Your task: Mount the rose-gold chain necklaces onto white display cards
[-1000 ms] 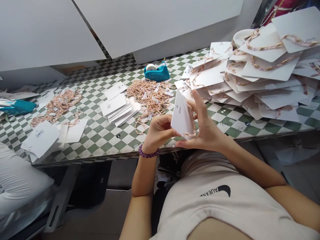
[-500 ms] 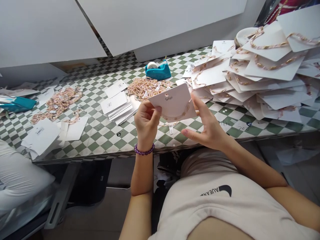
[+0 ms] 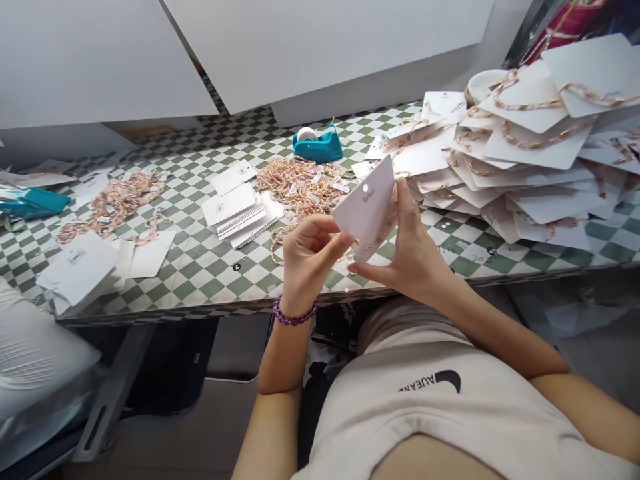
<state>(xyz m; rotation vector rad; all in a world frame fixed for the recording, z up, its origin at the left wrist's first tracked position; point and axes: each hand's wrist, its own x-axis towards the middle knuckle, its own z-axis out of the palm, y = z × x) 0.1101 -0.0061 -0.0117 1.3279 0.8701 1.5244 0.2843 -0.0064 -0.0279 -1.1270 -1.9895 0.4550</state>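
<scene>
A white card (image 3: 367, 203) with small print stands tilted between my hands, a beaded strand (image 3: 384, 235) running across its lower part. My left hand (image 3: 313, 257), with a purple bead bracelet at the wrist, pinches at the strand's end by the card's lower left edge. The card's right edge rests in my right hand (image 3: 413, 250), its fingers behind and its thumb below. Beyond my left hand lies a heap of pink and gold beaded strands (image 3: 300, 183). A stack of white cards (image 3: 235, 210) sits left of that heap.
A teal tape dispenser (image 3: 319, 145) stands behind the heap. Carded strands (image 3: 540, 147) are piled high at the right, by a white bowl (image 3: 483, 85). Another bead heap (image 3: 125, 200), more cards (image 3: 80, 267) and a second teal dispenser (image 3: 35, 202) are at the left, near a person's pale clothing (image 3: 40, 353).
The card has turned to a steeper angle. My left hand has left its upper left edge and moved lower and right, to the strand. My right hand still holds the card's right side.
</scene>
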